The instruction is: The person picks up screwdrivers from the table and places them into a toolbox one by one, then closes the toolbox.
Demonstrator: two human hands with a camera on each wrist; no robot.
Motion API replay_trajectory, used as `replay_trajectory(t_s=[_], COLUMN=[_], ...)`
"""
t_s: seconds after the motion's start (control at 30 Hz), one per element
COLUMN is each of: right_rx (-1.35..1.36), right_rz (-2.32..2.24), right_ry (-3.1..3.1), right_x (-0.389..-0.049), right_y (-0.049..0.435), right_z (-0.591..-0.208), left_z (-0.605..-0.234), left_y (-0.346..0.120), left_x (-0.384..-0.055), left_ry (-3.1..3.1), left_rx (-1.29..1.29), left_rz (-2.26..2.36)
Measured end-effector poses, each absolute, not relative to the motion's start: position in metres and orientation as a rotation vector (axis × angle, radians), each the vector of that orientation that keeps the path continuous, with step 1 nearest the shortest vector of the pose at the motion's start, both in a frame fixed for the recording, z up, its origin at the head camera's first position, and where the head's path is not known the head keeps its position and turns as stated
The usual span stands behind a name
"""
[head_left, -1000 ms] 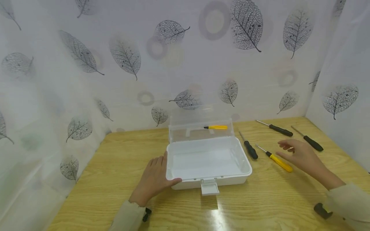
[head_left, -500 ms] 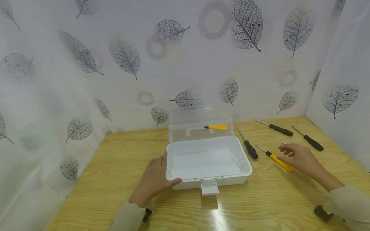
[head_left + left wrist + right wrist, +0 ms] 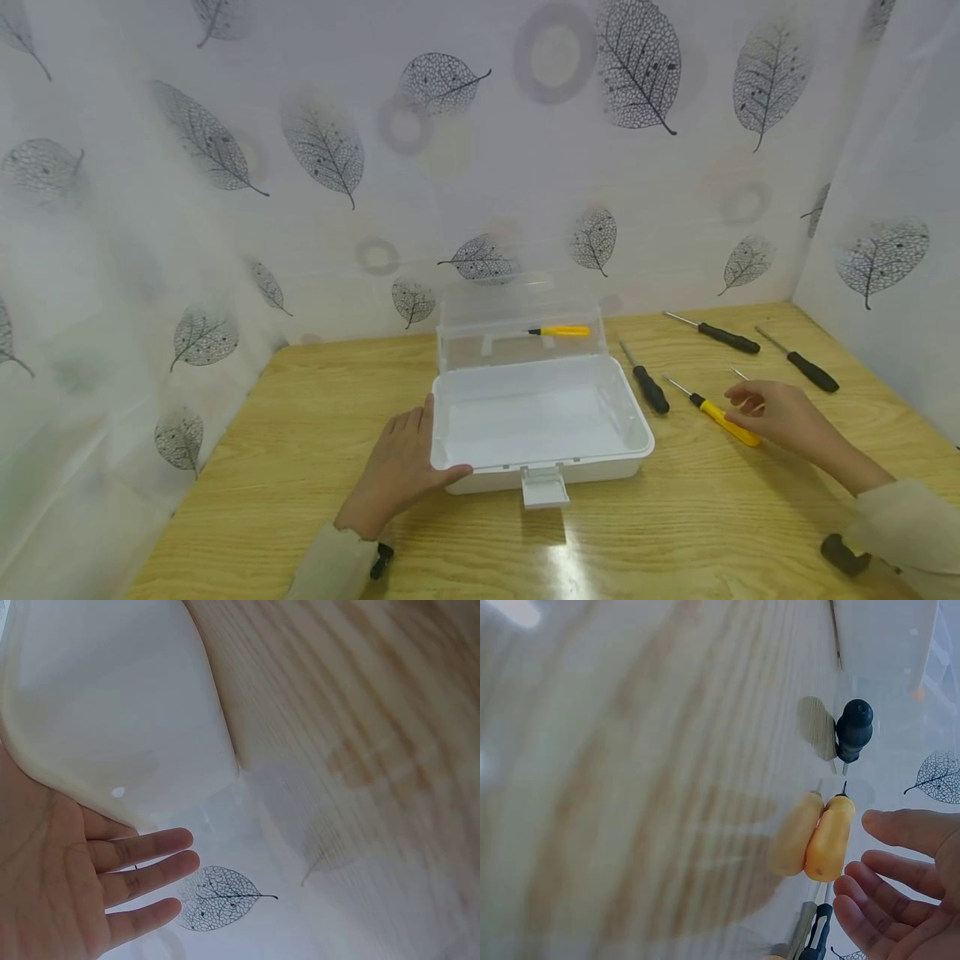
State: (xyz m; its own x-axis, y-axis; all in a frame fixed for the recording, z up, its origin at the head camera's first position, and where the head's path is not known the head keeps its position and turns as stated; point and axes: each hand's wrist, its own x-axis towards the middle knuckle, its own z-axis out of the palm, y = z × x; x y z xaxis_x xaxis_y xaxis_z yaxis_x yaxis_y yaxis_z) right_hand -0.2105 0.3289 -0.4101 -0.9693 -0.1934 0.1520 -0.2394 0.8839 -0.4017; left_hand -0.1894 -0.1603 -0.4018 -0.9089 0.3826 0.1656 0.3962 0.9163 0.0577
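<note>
Leaf-printed sheeting [image 3: 517,171] hangs behind a wood-grain table [image 3: 300,442], with a glare spot close to its near edge. Around the table's middle sits a white box [image 3: 532,417], its clear lid [image 3: 463,348] raised at the back and its latch [image 3: 545,489] hanging at the front. The left hand [image 3: 401,462] steadies the box's near left corner, thumb on the front rim, the other fingers straight along the left wall; light pressure there should be enough to stop it sliding.

Right of the box, the right hand [image 3: 783,421] hovers by the handle of the near driver [image 3: 712,410], thumb and fingers apart and loosely bent, pinching nothing. For a sure grip, it would do best to bring thumb and fingertips down on opposite sides of the thick handle, then lift straight up. A thin shaft [image 3: 739,374] pokes out beyond the hand, its handle mostly hidden, so the fingers should take care not to gather both. The side driver [image 3: 649,389], just off the box's right wall, also calls for clearance. Two more, the back driver [image 3: 727,337] and the corner driver [image 3: 812,371], lie toward the table's far right corner.
</note>
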Motion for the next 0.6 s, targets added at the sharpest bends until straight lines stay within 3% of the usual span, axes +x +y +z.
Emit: replay_trajectory(t_s=[0.6], right_rx=[0.355], right_rz=[0.645], right_ry=[-3.019], right_x=[-0.2141], right_y=[0.3318], right_z=[-0.4137], left_z=[-0.4013], left_y=[-0.1609], left_x=[-0.1883], left_ry=[-2.936], left_rx=[-0.6], left_rz=[-0.156])
